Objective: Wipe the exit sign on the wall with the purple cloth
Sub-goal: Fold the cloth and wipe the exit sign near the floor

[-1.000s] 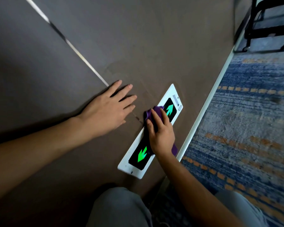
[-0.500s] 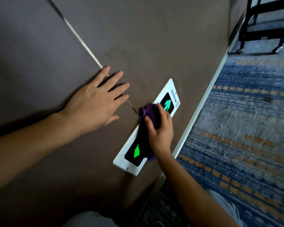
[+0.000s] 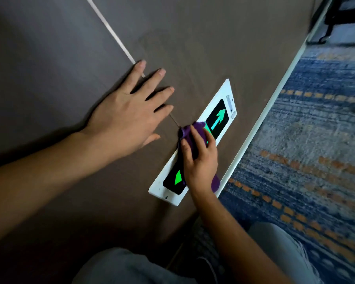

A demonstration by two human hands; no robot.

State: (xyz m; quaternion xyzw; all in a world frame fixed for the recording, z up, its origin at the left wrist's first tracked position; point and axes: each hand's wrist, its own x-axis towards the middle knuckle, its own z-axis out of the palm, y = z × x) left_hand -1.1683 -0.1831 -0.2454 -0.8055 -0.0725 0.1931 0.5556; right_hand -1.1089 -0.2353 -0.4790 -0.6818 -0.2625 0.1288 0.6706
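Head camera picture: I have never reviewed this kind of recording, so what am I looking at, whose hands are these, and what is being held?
There is no machine here. A person wears a wide-angle camera on the head, so the view looks down along their own arms, and the lens bends the picture. The brown surface is a wall, low down where it meets a blue patterned carpet. The left hand lies flat and open on the wall, holding nothing. The right hand presses a purple cloth against the middle of the exit sign, a long white plate with a black panel and lit green arrows at either end. The grey shapes at the bottom are probably the person's knees.
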